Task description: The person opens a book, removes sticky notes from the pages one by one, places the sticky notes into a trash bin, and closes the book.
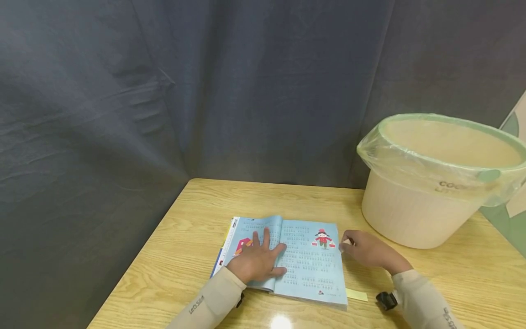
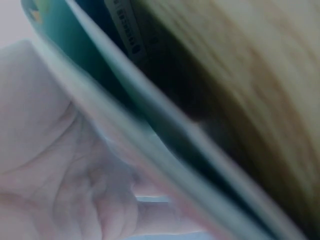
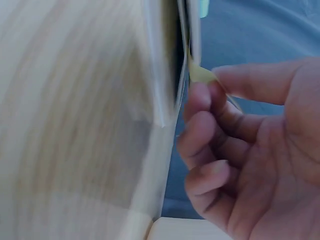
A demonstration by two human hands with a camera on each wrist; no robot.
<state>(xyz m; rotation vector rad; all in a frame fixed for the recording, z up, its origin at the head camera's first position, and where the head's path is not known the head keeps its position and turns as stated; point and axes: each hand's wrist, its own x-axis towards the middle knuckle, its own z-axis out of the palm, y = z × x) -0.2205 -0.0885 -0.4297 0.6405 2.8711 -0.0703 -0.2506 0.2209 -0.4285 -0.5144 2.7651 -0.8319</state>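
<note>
Blue-grey cloth [image 1: 279, 91] hangs behind a wooden table [image 1: 181, 256] bearing a bag-lined bucket [image 1: 411, 210] and, left of it, an open book [image 1: 306, 276]; the left hand [image 1: 259, 261] lies spread across the book while the right hand [image 1: 367, 249] pinches a yellow strip [image 3: 201, 75] at its right edge.

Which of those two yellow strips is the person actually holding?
The farther strip, pinched in the right hand beside the book. The nearer strip lies at the book's right edge, untouched by either hand.
</note>
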